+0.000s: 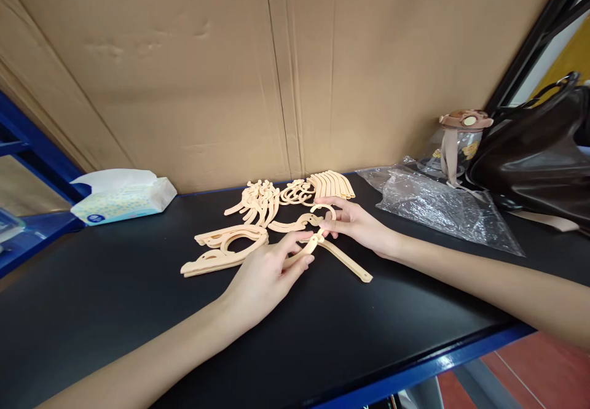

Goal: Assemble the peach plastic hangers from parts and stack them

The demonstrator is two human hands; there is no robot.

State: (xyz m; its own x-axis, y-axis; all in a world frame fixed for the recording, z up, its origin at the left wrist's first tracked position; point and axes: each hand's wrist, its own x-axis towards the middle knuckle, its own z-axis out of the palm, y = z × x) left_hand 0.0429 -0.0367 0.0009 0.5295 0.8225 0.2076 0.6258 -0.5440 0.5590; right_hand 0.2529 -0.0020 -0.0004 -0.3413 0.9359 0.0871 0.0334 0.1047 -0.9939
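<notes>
My left hand point(270, 268) pinches a beige plastic hanger arm point(306, 250) just above the black table. In the fingers of my right hand point(348, 223) is a curved beige hanger hook point(332, 212), its lower end meeting the end of that arm. A long beige strip point(348, 261) slants to the right below the hook; I cannot tell whether it is joined to the held parts. Behind my hands lies a loose curved arm point(286, 225). Folded beige hangers point(225, 264) are stacked beside my left hand, partly covered by it.
Toward the back are piles of curved arms point(262, 200), hooks point(297, 192) and slim arms point(332, 185). A tissue pack point(124, 197) sits left. On the right are a clear plastic bag point(437, 203), a drink bottle point(463, 142) and a dark bag point(530, 145). Cardboard point(193, 89) stands behind.
</notes>
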